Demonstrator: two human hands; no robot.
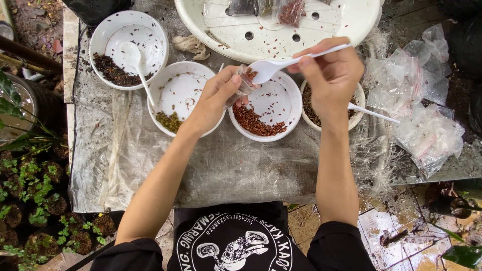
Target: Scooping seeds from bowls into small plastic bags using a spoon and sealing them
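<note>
My left hand (217, 95) holds a small clear plastic bag (244, 83) open above a white bowl (291, 108) of reddish-brown seeds (255, 122). My right hand (331, 70) grips a white plastic spoon (268, 66) by its handle, with the spoon's bowl at the mouth of the bag. Left of this stands a white bowl (176, 85) with a small heap of greenish seeds (169, 121). Behind my right hand sits another white bowl (357, 113) of dark seeds with a white spoon (374, 114) resting in it.
A white bowl (108, 30) at the back left holds dark seeds and a spoon (135, 60). A large white perforated tray (346, 25) with filled seed bags stands at the back. Empty clear bags (422, 100) lie at right. Small potted plants (35, 200) stand at left.
</note>
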